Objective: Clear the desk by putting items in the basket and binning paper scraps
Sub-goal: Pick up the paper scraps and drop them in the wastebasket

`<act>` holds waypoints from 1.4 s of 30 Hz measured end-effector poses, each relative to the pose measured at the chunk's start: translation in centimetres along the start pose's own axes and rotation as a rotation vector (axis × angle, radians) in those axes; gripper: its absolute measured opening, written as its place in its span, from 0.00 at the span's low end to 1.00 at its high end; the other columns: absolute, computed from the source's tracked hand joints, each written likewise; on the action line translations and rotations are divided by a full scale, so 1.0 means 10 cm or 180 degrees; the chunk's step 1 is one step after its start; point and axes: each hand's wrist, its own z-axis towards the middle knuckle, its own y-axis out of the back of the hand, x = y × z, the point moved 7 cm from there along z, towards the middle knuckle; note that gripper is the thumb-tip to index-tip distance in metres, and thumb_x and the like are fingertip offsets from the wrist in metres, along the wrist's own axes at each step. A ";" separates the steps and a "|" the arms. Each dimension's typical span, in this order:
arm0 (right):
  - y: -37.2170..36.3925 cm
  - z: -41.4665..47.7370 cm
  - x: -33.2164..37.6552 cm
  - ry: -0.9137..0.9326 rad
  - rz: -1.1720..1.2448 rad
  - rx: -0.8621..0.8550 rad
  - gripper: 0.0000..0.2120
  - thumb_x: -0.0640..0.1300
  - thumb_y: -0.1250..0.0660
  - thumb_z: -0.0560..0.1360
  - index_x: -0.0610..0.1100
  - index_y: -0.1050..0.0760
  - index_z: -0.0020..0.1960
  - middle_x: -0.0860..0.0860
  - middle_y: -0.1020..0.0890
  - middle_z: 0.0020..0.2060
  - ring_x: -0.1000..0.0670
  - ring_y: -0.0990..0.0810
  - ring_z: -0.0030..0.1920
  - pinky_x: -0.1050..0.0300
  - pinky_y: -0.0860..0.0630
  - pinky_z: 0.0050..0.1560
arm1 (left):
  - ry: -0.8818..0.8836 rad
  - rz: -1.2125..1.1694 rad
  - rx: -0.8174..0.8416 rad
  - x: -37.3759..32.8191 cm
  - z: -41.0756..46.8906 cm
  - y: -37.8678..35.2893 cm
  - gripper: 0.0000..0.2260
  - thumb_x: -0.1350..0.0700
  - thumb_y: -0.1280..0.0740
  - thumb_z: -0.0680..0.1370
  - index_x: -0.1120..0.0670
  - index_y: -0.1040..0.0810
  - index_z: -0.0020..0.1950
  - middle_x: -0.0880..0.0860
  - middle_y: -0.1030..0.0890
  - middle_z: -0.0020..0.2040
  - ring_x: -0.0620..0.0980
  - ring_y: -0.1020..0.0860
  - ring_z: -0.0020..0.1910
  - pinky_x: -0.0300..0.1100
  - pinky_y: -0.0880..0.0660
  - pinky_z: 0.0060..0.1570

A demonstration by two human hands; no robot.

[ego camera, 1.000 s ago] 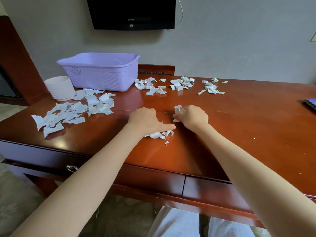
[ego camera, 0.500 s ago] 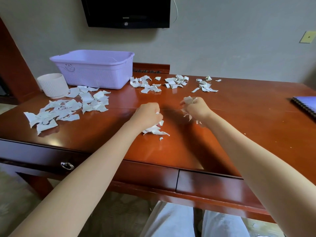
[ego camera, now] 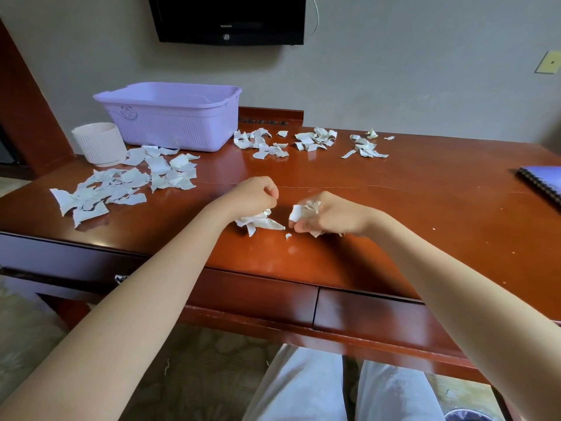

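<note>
The big shiny red-brown wooden desk (ego camera: pixel 394 214) fills most of the view, under a grey wall with a black screen (ego camera: pixel 229 18). At the back left sits the light purple plastic basket (ego camera: pixel 170 117), with a white ribbed cup (ego camera: pixel 100 142) just beside it. A purple spiral notebook (ego camera: pixel 543 182) lies at the far right edge. Torn white paper scraps lie in a big pile on the left (ego camera: pixel 121 183) and in small piles near the back (ego camera: pixel 306 141).

The right hand (ego camera: pixel 328 215) is closed tight around a bunch of scraps. The left hand (ego camera: pixel 252 199) is curled over a small heap of scraps (ego camera: pixel 261 221) on the desk.

Tiny bits, like the one little crumb of paper (ego camera: pixel 287 236), could slip out of a full fist and fall to the floor. The desk looks slick, so flat scraps may be hard to pinch.
</note>
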 end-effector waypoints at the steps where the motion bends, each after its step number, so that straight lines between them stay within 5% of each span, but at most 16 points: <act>1: -0.03 -0.01 0.02 -0.0022 -0.0108 0.0094 0.07 0.41 0.32 0.74 0.41 0.23 0.52 0.47 0.23 0.35 0.54 0.28 0.32 0.65 0.32 0.34 | 0.0006 -0.0032 -0.0006 0.01 -0.01 0.01 0.05 0.61 0.39 0.78 0.55 0.26 0.52 0.52 0.27 0.62 0.48 0.30 0.57 0.39 0.35 0.50; 5: -0.11 0.01 0.06 -0.0053 -0.0452 0.0042 0.07 0.43 0.30 0.73 0.48 0.24 0.51 0.52 0.23 0.28 0.54 0.27 0.30 0.63 0.33 0.30 | 0.0046 -0.0070 -0.0086 0.07 0.01 0.15 0.11 0.56 0.33 0.77 0.56 0.24 0.59 0.52 0.28 0.67 0.49 0.30 0.65 0.39 0.36 0.52; 8: -0.13 0.06 0.11 -0.0017 -0.0988 -0.0110 0.07 0.45 0.33 0.75 0.45 0.22 0.51 0.54 0.23 0.29 0.49 0.21 0.39 0.57 0.28 0.42 | 0.0143 0.0363 0.0006 0.15 0.04 0.17 0.19 0.51 0.31 0.76 0.56 0.26 0.65 0.53 0.30 0.69 0.52 0.31 0.67 0.42 0.34 0.58; 13: -0.14 0.11 0.10 -0.0139 -0.1249 -0.0146 0.10 0.45 0.40 0.79 0.44 0.24 0.56 0.51 0.23 0.41 0.47 0.23 0.48 0.53 0.27 0.50 | 0.0234 0.0806 -0.0040 0.18 0.10 0.02 0.14 0.50 0.31 0.75 0.59 0.21 0.55 0.53 0.23 0.52 0.53 0.25 0.52 0.41 0.29 0.49; 17: 0.00 0.10 -0.01 -0.0187 -0.0433 -0.0618 0.09 0.44 0.43 0.79 0.46 0.25 0.44 0.50 0.23 0.36 0.48 0.25 0.37 0.55 0.28 0.41 | 0.0409 0.0871 -0.0318 0.19 0.16 0.01 0.14 0.50 0.32 0.76 0.60 0.19 0.53 0.56 0.19 0.52 0.57 0.21 0.52 0.49 0.24 0.56; 20: 0.11 0.07 -0.11 -0.0237 0.0248 -0.0906 0.15 0.42 0.43 0.80 0.46 0.34 0.34 0.51 0.27 0.32 0.53 0.30 0.32 0.60 0.32 0.36 | 0.0381 0.0606 -0.0225 0.19 0.17 -0.02 0.12 0.53 0.35 0.78 0.61 0.20 0.50 0.57 0.19 0.49 0.56 0.21 0.51 0.44 0.26 0.50; 23: 0.23 -0.01 -0.23 -0.0322 0.1010 -0.1164 0.17 0.40 0.43 0.79 0.45 0.36 0.32 0.50 0.31 0.29 0.53 0.34 0.29 0.61 0.36 0.33 | 0.0579 -0.0184 -0.0121 0.18 0.14 -0.02 0.14 0.53 0.37 0.79 0.61 0.21 0.57 0.58 0.21 0.54 0.55 0.22 0.54 0.37 0.29 0.39; 25: 0.31 -0.07 -0.33 -0.0384 0.1435 -0.1308 0.17 0.40 0.43 0.79 0.45 0.37 0.32 0.50 0.33 0.28 0.53 0.36 0.29 0.60 0.40 0.31 | 0.0612 -0.0651 -0.0172 0.10 0.12 -0.02 0.14 0.52 0.37 0.79 0.58 0.23 0.60 0.59 0.22 0.57 0.58 0.23 0.56 0.37 0.31 0.38; 29: 0.45 -0.25 -0.52 -0.0639 0.1966 -0.1611 0.15 0.41 0.41 0.79 0.46 0.37 0.34 0.50 0.33 0.30 0.53 0.36 0.28 0.61 0.39 0.30 | 0.0464 -0.1177 -0.0152 -0.21 0.13 -0.14 0.15 0.50 0.34 0.78 0.55 0.23 0.61 0.56 0.24 0.54 0.51 0.25 0.45 0.36 0.32 0.32; 32: 0.58 -0.46 -0.65 -0.0828 0.2221 -0.1903 0.11 0.43 0.39 0.79 0.45 0.34 0.38 0.51 0.28 0.32 0.54 0.30 0.30 0.65 0.33 0.28 | 0.0401 -0.1626 -0.0005 -0.45 0.20 -0.33 0.17 0.49 0.32 0.76 0.55 0.23 0.62 0.56 0.24 0.58 0.52 0.26 0.47 0.38 0.30 0.40; 35: 0.71 -0.69 -0.76 -0.0814 0.2499 -0.2038 0.13 0.43 0.39 0.80 0.45 0.36 0.37 0.53 0.28 0.24 0.58 0.29 0.20 0.68 0.37 0.18 | 0.0316 -0.1848 0.0098 -0.72 0.21 -0.54 0.18 0.49 0.30 0.74 0.55 0.23 0.62 0.56 0.23 0.58 0.51 0.25 0.45 0.39 0.29 0.42; 38: 0.83 -0.95 -0.90 -0.0874 0.2575 -0.2231 0.13 0.43 0.40 0.80 0.46 0.36 0.37 0.58 0.31 0.15 0.60 0.32 0.16 0.67 0.36 0.20 | 0.0242 -0.2004 0.0296 -1.02 0.20 -0.77 0.18 0.49 0.29 0.74 0.54 0.22 0.61 0.55 0.21 0.51 0.48 0.26 0.39 0.36 0.31 0.38; 42: 0.96 -1.39 -1.12 -0.1007 0.2774 -0.2595 0.12 0.43 0.39 0.79 0.45 0.35 0.38 0.53 0.32 0.21 0.57 0.33 0.20 0.67 0.36 0.19 | 0.0099 -0.2166 0.0621 -1.45 0.14 -1.14 0.16 0.51 0.30 0.75 0.54 0.22 0.60 0.53 0.23 0.46 0.47 0.25 0.39 0.35 0.31 0.36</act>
